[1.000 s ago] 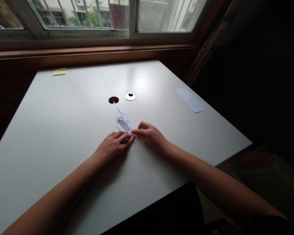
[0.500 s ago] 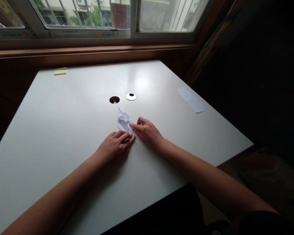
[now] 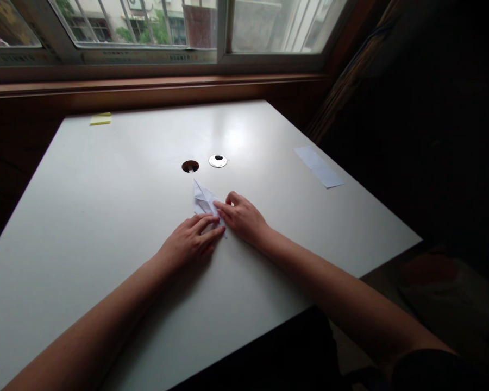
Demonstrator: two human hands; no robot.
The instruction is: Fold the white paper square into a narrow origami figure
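A small folded piece of white paper (image 3: 202, 197) lies on the white table (image 3: 106, 217), its pointed end toward the window. My left hand (image 3: 191, 241) rests palm down on the paper's near end, fingers stretched flat over it. My right hand (image 3: 241, 217) lies on the paper's right side, its fingertips pressed together on a fold. Most of the paper's near half is hidden under both hands.
A round cable hole (image 3: 190, 166) and its loose white cap (image 3: 217, 161) sit just beyond the paper. A white paper strip (image 3: 318, 166) lies near the table's right edge. A yellow sticky pad (image 3: 100, 119) is at the far left corner, below the window sill (image 3: 155, 84).
My right hand has slid forward along the paper's right side and pressed the raised flap down flatter. My left hand has stayed on the near end.
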